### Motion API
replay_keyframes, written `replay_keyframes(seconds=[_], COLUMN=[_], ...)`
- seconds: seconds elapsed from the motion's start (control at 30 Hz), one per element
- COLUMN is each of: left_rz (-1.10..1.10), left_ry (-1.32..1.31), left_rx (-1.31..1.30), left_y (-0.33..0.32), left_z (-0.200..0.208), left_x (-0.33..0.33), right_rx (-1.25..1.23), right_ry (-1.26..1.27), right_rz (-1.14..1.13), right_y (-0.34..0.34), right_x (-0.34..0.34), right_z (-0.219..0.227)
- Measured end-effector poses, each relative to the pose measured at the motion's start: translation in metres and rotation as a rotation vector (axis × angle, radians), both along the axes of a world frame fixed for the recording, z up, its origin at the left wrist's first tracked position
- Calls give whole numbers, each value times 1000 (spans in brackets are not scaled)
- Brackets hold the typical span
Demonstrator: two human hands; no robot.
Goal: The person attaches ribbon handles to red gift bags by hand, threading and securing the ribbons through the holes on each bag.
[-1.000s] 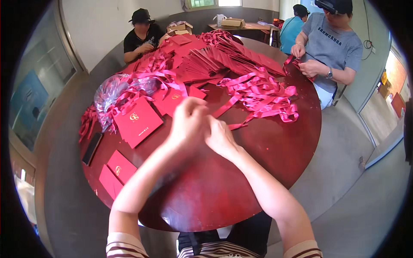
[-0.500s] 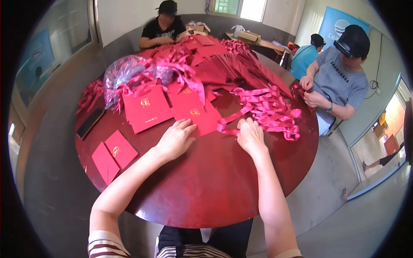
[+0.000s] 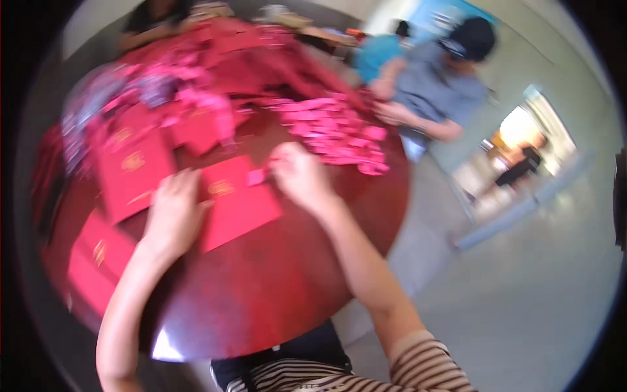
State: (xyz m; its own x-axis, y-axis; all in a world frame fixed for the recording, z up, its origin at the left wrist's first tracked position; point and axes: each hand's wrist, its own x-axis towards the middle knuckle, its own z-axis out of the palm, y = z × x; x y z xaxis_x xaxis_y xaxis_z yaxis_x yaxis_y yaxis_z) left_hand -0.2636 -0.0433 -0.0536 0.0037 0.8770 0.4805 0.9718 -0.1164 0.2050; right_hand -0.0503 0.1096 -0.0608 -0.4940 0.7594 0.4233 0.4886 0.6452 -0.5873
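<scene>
A flat red card or sleeve with a gold emblem (image 3: 238, 215) lies on the round table before me. Along its left edge rests my left hand (image 3: 171, 212), fingers stretched out and the thumb over the edge. At the card's upper right, my right hand (image 3: 297, 173) is closed in a pinch on a pink ribbon (image 3: 256, 177), whose short end shows over the card; motion blurs the fingertips. Just beyond that hand spreads a heap of pink ribbons (image 3: 339, 134). Another red card with gold print (image 3: 136, 170) lies left of my left hand.
Red folded pieces (image 3: 98, 258) lie at the table's left (image 3: 287, 281). A big pile of red cards and ribbons (image 3: 222, 59) covers the far side, beside a clear plastic bag (image 3: 88, 117). A co-worker in grey (image 3: 424, 78) works at the right edge; another person sits at the far left.
My view has swung to the right. The red card has come nearer to me with my left hand at its edge. My right hand has brought a ribbon from the heap to the card.
</scene>
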Motion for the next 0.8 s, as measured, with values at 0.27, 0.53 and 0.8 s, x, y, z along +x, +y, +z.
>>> replay_keyframes(seconds=[0.27, 0.53, 0.8], left_rz=[53, 70, 781], left_ry=[-40, 7, 73], left_rx=[-112, -144, -2], left_y=[20, -38, -183], left_z=[-22, 59, 24], left_x=[-11, -12, -143], right_rx=[150, 63, 7], right_ry=[92, 191, -102], right_rz=[-21, 37, 37], right_y=[12, 7, -1], right_x=[-4, -20, -4], right_z=[-21, -18, 19])
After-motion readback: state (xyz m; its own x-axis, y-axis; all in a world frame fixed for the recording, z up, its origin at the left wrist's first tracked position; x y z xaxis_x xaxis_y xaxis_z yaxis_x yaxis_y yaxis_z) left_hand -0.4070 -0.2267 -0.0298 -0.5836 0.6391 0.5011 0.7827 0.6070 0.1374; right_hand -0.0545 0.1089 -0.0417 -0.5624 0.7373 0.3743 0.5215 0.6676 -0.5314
